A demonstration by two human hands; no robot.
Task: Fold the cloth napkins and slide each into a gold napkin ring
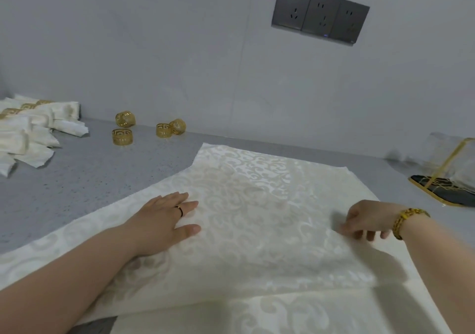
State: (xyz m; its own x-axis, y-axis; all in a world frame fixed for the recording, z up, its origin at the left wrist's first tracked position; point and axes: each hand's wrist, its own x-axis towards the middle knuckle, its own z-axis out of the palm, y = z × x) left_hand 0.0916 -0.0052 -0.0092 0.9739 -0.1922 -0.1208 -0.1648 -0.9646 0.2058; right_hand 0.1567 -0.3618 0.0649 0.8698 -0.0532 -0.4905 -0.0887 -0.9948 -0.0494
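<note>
A cream damask napkin (246, 200) lies spread flat on the grey counter, its near part lapping over another cream cloth (282, 313) at the front edge. My left hand (167, 218) rests flat on the napkin's left part, fingers straight. My right hand (367, 222), wearing a gold bracelet, touches the napkin's right side with fingers bent downward; whether it pinches the fabric is unclear. Several loose gold napkin rings (122, 136) (125, 119) (170, 128) stand at the back left. A pile of rolled napkins in gold rings (30, 125) lies at the far left.
The grey speckled counter (84, 177) meets a pale wall with a dark socket panel (320, 12). A clear bag with gold trim on a black tray (447, 179) sits at the right edge.
</note>
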